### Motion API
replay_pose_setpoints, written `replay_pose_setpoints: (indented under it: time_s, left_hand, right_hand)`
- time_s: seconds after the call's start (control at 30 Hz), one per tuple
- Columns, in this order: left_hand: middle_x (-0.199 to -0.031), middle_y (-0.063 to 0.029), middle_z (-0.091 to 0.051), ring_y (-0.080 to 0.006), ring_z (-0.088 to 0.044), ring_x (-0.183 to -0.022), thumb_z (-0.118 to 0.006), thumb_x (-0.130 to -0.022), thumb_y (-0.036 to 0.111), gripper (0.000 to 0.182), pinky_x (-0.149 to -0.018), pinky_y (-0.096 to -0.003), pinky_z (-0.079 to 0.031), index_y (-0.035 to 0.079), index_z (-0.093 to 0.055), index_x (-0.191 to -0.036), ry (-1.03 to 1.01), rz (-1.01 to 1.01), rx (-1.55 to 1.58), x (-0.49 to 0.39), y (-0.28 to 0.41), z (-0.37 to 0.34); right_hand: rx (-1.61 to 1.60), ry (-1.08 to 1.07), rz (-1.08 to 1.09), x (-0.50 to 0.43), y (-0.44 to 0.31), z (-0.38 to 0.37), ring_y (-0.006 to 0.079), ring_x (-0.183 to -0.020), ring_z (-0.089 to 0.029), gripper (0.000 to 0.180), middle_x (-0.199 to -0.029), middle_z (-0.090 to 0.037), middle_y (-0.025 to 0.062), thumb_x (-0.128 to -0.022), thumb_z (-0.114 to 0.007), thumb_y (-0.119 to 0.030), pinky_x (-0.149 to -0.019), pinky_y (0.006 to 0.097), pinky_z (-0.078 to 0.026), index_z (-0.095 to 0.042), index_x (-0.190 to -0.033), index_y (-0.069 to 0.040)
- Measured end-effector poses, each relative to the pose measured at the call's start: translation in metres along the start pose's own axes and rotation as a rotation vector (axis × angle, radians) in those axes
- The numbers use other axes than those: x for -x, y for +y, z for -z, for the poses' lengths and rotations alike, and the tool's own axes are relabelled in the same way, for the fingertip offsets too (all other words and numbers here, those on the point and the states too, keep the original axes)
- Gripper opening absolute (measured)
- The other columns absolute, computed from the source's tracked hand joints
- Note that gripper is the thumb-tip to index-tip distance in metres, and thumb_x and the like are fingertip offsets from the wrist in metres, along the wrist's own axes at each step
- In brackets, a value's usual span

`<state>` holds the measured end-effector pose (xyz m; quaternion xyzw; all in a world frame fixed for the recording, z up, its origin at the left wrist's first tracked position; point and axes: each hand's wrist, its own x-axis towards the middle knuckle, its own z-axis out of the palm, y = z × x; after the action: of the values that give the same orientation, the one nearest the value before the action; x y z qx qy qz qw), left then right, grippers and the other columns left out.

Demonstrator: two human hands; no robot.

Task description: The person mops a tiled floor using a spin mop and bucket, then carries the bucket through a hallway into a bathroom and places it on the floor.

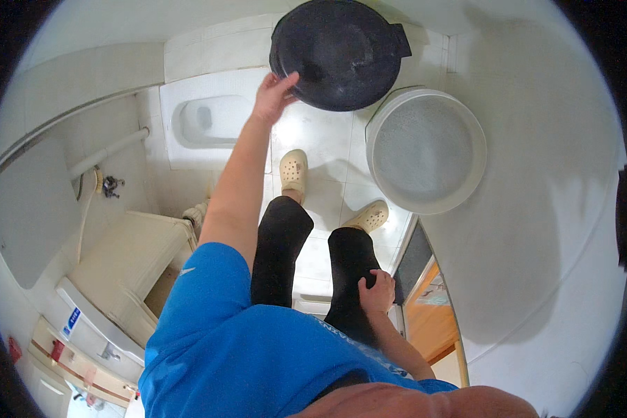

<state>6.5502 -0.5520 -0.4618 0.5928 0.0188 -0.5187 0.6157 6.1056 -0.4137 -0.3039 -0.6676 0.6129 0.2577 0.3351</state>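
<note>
My left hand (276,96) reaches forward and grips the near left rim of a round black plastic lid or basin (339,57); I cannot tell which. A tab sticks out on its right side, and pale smears mark its dark surface. Below and to the right of it stands a large white round tub (482,151) with clear, greyish liquid, apparently water (423,151), inside. My right hand (379,292) rests on my right leg, in black trousers, near the knee. It holds nothing, and its fingers are slightly apart.
A white squat toilet (170,151) is set in the tiled floor (313,128) at left. A wall tap (113,186), white pipe (115,151) and cream cabinet (130,245) line the left side. My cream clogs (293,170) stand between toilet and tub. A doorway (418,271) opens at lower right.
</note>
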Motion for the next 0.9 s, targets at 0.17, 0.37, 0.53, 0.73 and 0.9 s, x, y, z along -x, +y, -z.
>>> replay_pose_setpoints:
  time_s: [0.17,0.37,0.53,0.73,0.9]
  left_hand:
    - [-0.106,-0.0143,-0.054,-0.0253,-0.058,-0.095,-0.070,-0.078,0.026,0.050,-0.084,-0.0389,-0.051,-0.002,-0.044,-0.111,-0.109,0.014,-0.123,-0.034,0.040,-0.031]
    - [-0.108,-0.0159,-0.054,-0.0259,-0.058,-0.094,-0.070,-0.078,0.027,0.052,-0.079,-0.0359,-0.054,-0.001,-0.045,-0.113,-0.180,0.055,-0.064,-0.082,0.009,-0.063]
    - [-0.106,-0.0155,-0.055,-0.0252,-0.059,-0.090,-0.073,-0.075,0.027,0.051,-0.074,-0.0359,-0.053,-0.002,-0.046,-0.108,-0.255,0.039,0.000,-0.093,-0.011,-0.109]
    - [-0.112,-0.0159,-0.053,-0.0273,-0.056,-0.097,-0.072,-0.075,0.032,0.061,-0.078,-0.0341,-0.054,-0.001,-0.043,-0.117,-0.243,0.049,-0.045,-0.103,-0.022,-0.115]
    - [-0.119,-0.0178,-0.048,-0.0292,-0.055,-0.102,-0.071,-0.075,0.039,0.073,-0.079,-0.0387,-0.051,0.001,-0.034,-0.125,-0.196,0.046,-0.220,-0.096,-0.018,-0.118]
  right_hand:
    - [-0.040,0.014,-0.022,0.000,0.002,-0.003,0.0303,-0.102,-0.049,0.030,-0.103,-0.055,0.0126,-0.073,-0.063,-0.025,-0.087,0.0411,-0.042,-0.057,-0.097,-0.007]
    - [-0.086,0.011,-0.041,-0.005,0.005,-0.003,0.0296,-0.102,-0.050,0.029,-0.103,-0.056,0.0115,-0.072,-0.063,-0.022,-0.087,0.0409,-0.042,-0.057,-0.097,-0.007]
    - [-0.130,0.015,-0.048,-0.002,0.005,-0.009,0.0308,-0.104,-0.048,0.030,-0.106,-0.054,0.0134,-0.073,-0.063,-0.024,-0.088,0.0426,-0.041,-0.057,-0.096,-0.006]
    - [-0.148,0.022,-0.056,-0.001,0.010,-0.012,0.0311,-0.105,-0.048,0.031,-0.107,-0.054,0.0134,-0.073,-0.063,-0.024,-0.088,0.0429,-0.041,-0.057,-0.097,-0.005]
    - [-0.138,0.017,-0.047,0.001,0.012,-0.013,0.0313,-0.104,-0.048,0.031,-0.105,-0.054,0.0129,-0.073,-0.063,-0.025,-0.087,0.0430,-0.041,-0.057,-0.096,-0.006]
